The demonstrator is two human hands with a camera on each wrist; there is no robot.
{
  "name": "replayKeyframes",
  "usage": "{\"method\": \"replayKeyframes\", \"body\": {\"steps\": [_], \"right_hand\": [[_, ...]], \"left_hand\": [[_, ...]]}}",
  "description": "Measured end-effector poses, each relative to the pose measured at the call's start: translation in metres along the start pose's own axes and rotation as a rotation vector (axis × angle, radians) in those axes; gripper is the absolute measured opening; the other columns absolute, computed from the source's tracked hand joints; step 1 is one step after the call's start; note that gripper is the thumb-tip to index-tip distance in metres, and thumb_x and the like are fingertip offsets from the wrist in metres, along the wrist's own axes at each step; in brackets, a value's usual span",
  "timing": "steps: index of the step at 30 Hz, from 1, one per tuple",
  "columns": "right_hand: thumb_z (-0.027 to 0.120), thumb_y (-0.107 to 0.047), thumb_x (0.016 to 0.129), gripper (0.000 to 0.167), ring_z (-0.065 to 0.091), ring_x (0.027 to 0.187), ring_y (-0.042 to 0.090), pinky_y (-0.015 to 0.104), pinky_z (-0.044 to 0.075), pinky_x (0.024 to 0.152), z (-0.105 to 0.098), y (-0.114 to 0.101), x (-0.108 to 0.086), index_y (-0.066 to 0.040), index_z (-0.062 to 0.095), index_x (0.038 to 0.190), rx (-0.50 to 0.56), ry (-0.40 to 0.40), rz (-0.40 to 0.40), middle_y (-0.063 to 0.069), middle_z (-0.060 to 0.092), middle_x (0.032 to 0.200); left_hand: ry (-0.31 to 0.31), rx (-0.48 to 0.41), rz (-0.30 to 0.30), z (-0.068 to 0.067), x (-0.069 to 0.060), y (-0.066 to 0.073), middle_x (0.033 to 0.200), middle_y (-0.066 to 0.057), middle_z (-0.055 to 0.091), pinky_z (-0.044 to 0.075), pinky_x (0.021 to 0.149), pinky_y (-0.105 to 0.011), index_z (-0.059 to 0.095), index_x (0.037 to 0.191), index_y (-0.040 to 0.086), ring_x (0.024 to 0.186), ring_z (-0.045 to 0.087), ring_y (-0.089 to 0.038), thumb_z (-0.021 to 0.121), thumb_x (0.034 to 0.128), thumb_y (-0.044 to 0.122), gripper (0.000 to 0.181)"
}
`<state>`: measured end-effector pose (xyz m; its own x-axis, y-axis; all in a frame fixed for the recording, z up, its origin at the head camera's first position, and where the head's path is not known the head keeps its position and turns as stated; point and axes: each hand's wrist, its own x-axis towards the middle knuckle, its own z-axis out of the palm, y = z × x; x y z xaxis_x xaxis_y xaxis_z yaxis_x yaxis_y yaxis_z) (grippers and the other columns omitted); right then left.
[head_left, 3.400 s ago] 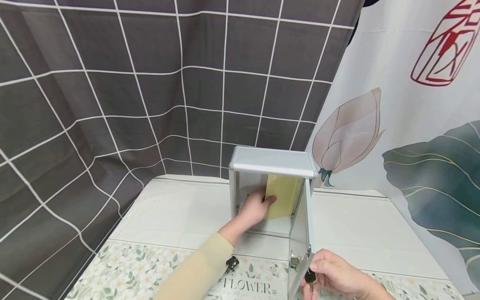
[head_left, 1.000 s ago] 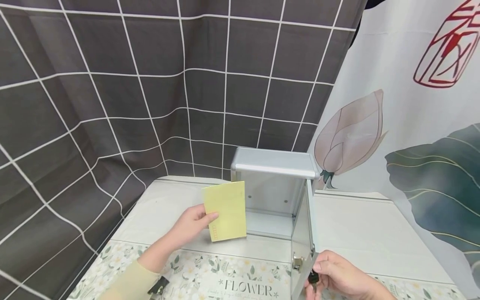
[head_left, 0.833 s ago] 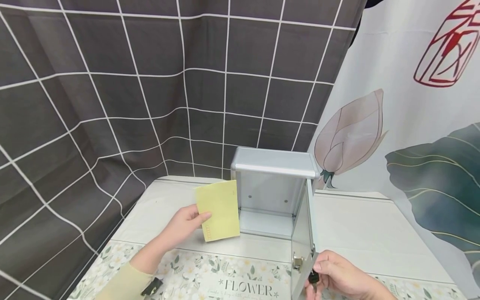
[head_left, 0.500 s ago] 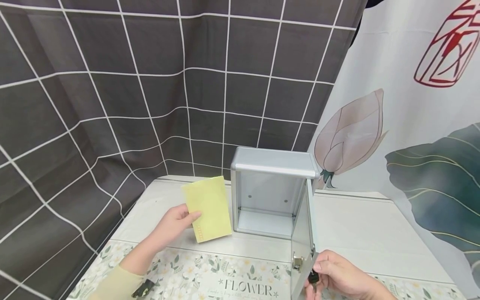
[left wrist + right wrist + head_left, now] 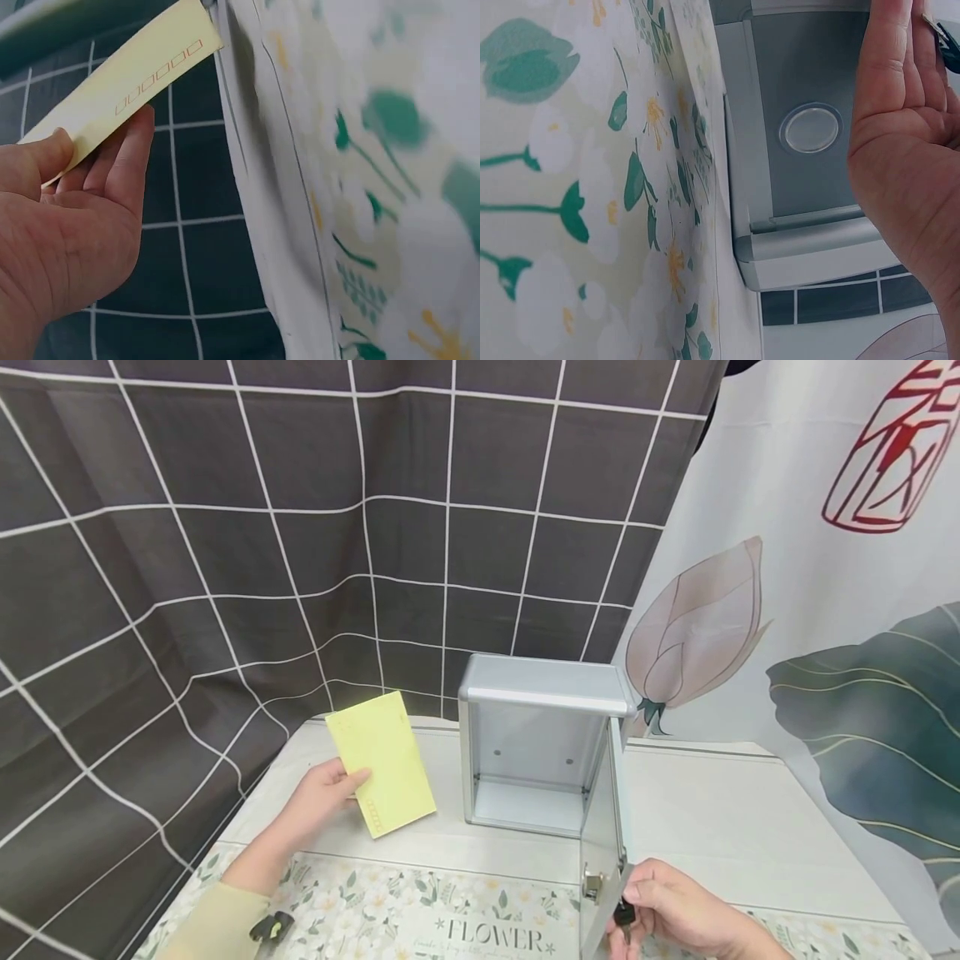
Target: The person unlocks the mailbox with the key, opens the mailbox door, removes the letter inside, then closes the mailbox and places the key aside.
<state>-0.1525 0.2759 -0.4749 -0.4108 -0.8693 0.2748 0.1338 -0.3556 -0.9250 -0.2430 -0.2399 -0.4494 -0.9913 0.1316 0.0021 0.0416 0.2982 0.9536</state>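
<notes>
In the head view my left hand (image 5: 321, 797) pinches a yellow envelope (image 5: 384, 764) by its left edge, thumb in front. The envelope is raised and tilted, left of the grey metal box (image 5: 551, 672). A row of small red squares on the envelope (image 5: 146, 82) shows in the left wrist view. My right hand (image 5: 671, 906) holds the free edge of the box's swung-out door (image 5: 602, 827). A black-headed key (image 5: 624, 912) hangs at the door's edge by those fingers. Inside the box, the back wall and floor are visible.
A metal lock (image 5: 592, 884) sits on the door's inner face. A floral cloth with "FLOWER" lettering (image 5: 491, 935) covers the front of the white table (image 5: 697, 810). Behind hangs a dark checked curtain (image 5: 405, 543), with a white flower-printed one (image 5: 810, 585) at right.
My left hand has drawn the yellow envelope out of the box and carried it leftward, tilting it more. The right hand stays at the door's edge, and the door has not moved.
</notes>
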Motion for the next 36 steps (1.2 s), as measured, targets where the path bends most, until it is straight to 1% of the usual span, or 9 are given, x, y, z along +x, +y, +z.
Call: {"method": "replayKeyframes", "body": {"steps": [3, 10, 15, 17, 18, 22, 26, 33, 36], "right_hand": [[0.018, 0.004, 0.111, 0.047, 0.08, 0.103, 0.015, 0.03, 0.068, 0.089, 0.0, 0.0, 0.0, 0.035, 0.053, 0.108, 0.001, 0.003, 0.001, 0.052, 0.063, 0.099], [0.018, 0.004, 0.111, 0.046, 0.08, 0.104, 0.015, 0.03, 0.068, 0.089, 0.0, 0.0, -0.001, 0.035, 0.052, 0.108, 0.006, 0.007, 0.001, 0.044, 0.071, 0.104], [0.019, 0.003, 0.112, 0.046, 0.08, 0.103, 0.015, 0.029, 0.067, 0.09, 0.001, 0.001, -0.001, 0.036, 0.051, 0.107, 0.026, 0.017, 0.008, 0.02, 0.082, 0.112], [0.019, 0.003, 0.112, 0.046, 0.08, 0.103, 0.014, 0.029, 0.067, 0.09, 0.002, 0.001, 0.0, 0.036, 0.05, 0.106, 0.026, 0.019, 0.008, 0.021, 0.082, 0.111], [0.019, 0.003, 0.112, 0.046, 0.08, 0.103, 0.015, 0.03, 0.067, 0.09, 0.001, 0.001, 0.0, 0.036, 0.05, 0.106, 0.025, 0.019, 0.006, 0.025, 0.082, 0.11], [0.02, 0.003, 0.111, 0.045, 0.08, 0.103, 0.015, 0.03, 0.068, 0.089, 0.0, 0.0, 0.0, 0.036, 0.05, 0.104, 0.011, 0.016, 0.004, 0.045, 0.071, 0.103], [0.02, 0.003, 0.111, 0.045, 0.08, 0.103, 0.015, 0.03, 0.068, 0.089, 0.0, 0.0, 0.0, 0.036, 0.05, 0.105, 0.007, 0.012, 0.005, 0.051, 0.065, 0.1], [0.02, 0.003, 0.111, 0.045, 0.08, 0.103, 0.014, 0.03, 0.068, 0.089, 0.0, 0.0, 0.0, 0.036, 0.05, 0.104, -0.009, 0.007, 0.003, 0.056, 0.055, 0.093], [0.02, 0.003, 0.111, 0.046, 0.08, 0.103, 0.013, 0.03, 0.068, 0.089, 0.001, -0.001, 0.001, 0.036, 0.051, 0.105, -0.016, 0.003, 0.004, 0.058, 0.051, 0.091]], "left_hand": [[0.005, -0.022, -0.023, -0.006, 0.005, -0.006, 0.132, -0.023, 0.076, 0.068, 0.096, -0.04, 0.06, 0.148, -0.01, 0.118, 0.078, -0.033, 0.06, 0.1167, 0.023, 0.046], [0.037, -0.054, -0.116, -0.019, 0.018, -0.017, 0.129, -0.022, 0.076, 0.068, 0.098, -0.046, 0.06, 0.145, -0.013, 0.115, 0.078, -0.03, 0.062, 0.116, 0.023, 0.046], [0.046, -0.067, -0.142, -0.024, 0.025, -0.018, 0.123, -0.018, 0.078, 0.068, 0.096, -0.047, 0.06, 0.144, -0.014, 0.111, 0.079, -0.027, 0.062, 0.1158, 0.022, 0.046], [0.044, -0.066, -0.149, -0.026, 0.028, -0.02, 0.122, -0.017, 0.079, 0.069, 0.095, -0.046, 0.06, 0.144, -0.014, 0.111, 0.079, -0.027, 0.06, 0.1164, 0.023, 0.046], [0.044, -0.065, -0.152, -0.026, 0.029, -0.02, 0.122, -0.017, 0.079, 0.069, 0.095, -0.046, 0.06, 0.144, -0.014, 0.111, 0.079, -0.028, 0.06, 0.1165, 0.023, 0.046], [0.046, -0.07, -0.167, -0.028, 0.034, -0.024, 0.12, -0.016, 0.08, 0.07, 0.092, -0.044, 0.058, 0.144, -0.015, 0.109, 0.08, -0.027, 0.059, 0.1168, 0.022, 0.046], [0.04, -0.08, -0.18, -0.03, 0.037, -0.028, 0.115, -0.014, 0.08, 0.07, 0.089, -0.043, 0.057, 0.143, -0.016, 0.104, 0.081, -0.025, 0.059, 0.1166, 0.021, 0.046], [0.01, -0.094, -0.218, -0.033, 0.04, -0.035, 0.112, -0.016, 0.08, 0.071, 0.088, -0.048, 0.054, 0.145, -0.018, 0.099, 0.082, -0.029, 0.056, 0.1172, 0.019, 0.046], [0.005, -0.096, -0.235, -0.034, 0.041, -0.037, 0.11, -0.015, 0.08, 0.071, 0.087, -0.049, 0.052, 0.147, -0.018, 0.099, 0.082, -0.029, 0.055, 0.1175, 0.018, 0.047]]}}
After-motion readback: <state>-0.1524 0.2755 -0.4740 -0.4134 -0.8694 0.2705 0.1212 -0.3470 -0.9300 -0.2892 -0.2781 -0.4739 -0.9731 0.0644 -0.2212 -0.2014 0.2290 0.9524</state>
